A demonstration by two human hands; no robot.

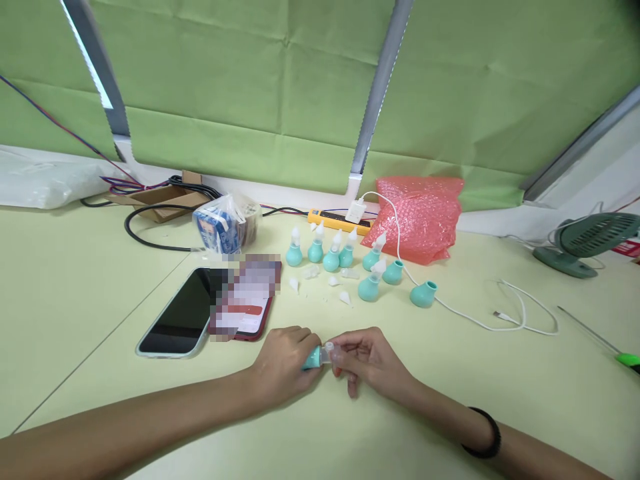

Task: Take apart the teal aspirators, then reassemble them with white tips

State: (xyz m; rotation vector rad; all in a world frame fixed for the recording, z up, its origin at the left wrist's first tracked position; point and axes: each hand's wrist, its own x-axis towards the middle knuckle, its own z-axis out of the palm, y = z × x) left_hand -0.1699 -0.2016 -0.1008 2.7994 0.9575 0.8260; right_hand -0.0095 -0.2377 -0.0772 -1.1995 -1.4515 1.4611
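Note:
My left hand (286, 365) is wrapped round a teal squeeze bulb (313, 358), most of it hidden by the fingers. A clear plastic connector (326, 353) joins the bulb's mouth, and my right hand (367, 360) pinches its other end between thumb and fingers. Farther back stand several teal bulbs with clear nozzles fitted, like nasal aspirators, one of them a nearer bulb (369, 289). Two bare bulbs, a tilted one (424, 294) and another (393, 272), show open mouths. Loose white nozzle tips (345, 298) and clear connectors (350, 273) lie in front of the row.
Left of my hands lie a black-screened phone (175, 313) and a red-cased phone (250, 300). Behind are a wrapped tissue pack (217, 227), a yellow power strip (320, 219) and a pink bubble-wrap bag (420, 220). A white cable (465, 322), screwdriver (590, 329) and green fan (595, 233) are rightward.

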